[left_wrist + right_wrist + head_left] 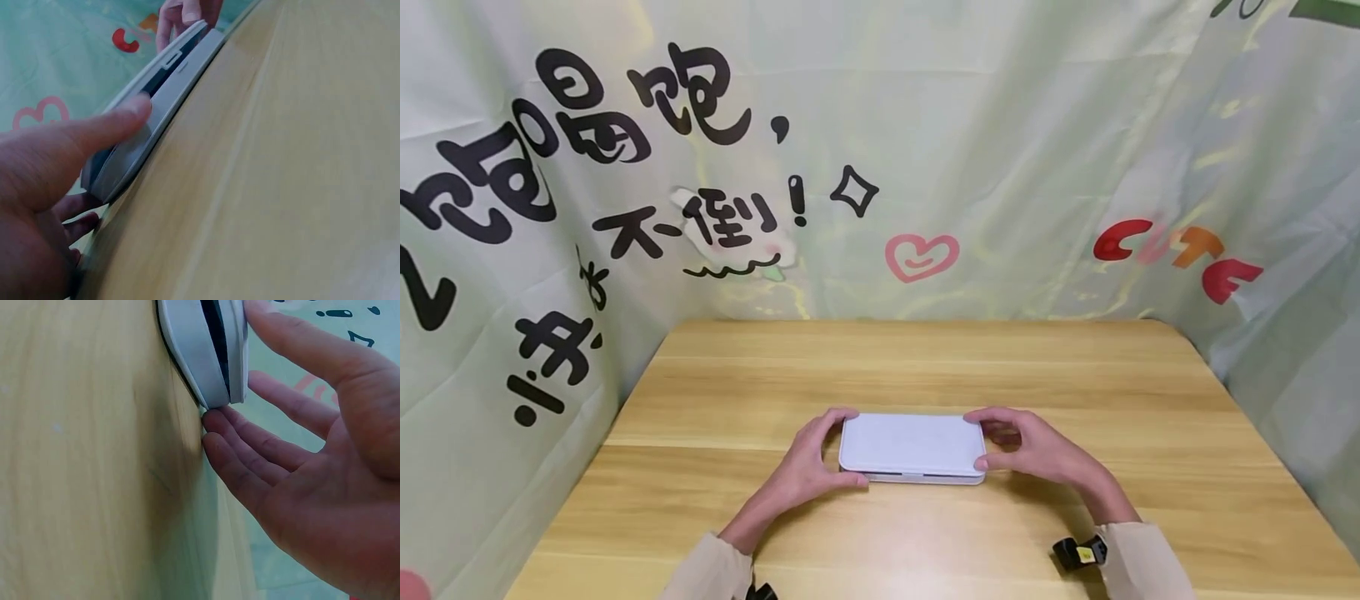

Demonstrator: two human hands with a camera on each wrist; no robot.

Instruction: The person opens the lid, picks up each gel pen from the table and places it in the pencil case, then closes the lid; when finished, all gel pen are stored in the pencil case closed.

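Note:
A flat white rectangular case (910, 442) lies on the wooden table, its long side facing me. Its lid stands slightly raised, and a dark gap with a small latch tab (171, 60) shows along the front in the left wrist view. My left hand (808, 462) grips the left end, thumb on the front side and fingers at the back corner. At the other end my right hand (1041, 450) holds the lid's right corners between thumb and index finger. Below, in the right wrist view, the other fingers (234, 459) of that hand sit by the case's end, near the tabletop.
The wooden table (925, 367) reaches back to a pale printed curtain (1000, 150) that hangs behind it and along both sides. A small black device with a yellow label (1081, 553) is strapped at the right wrist.

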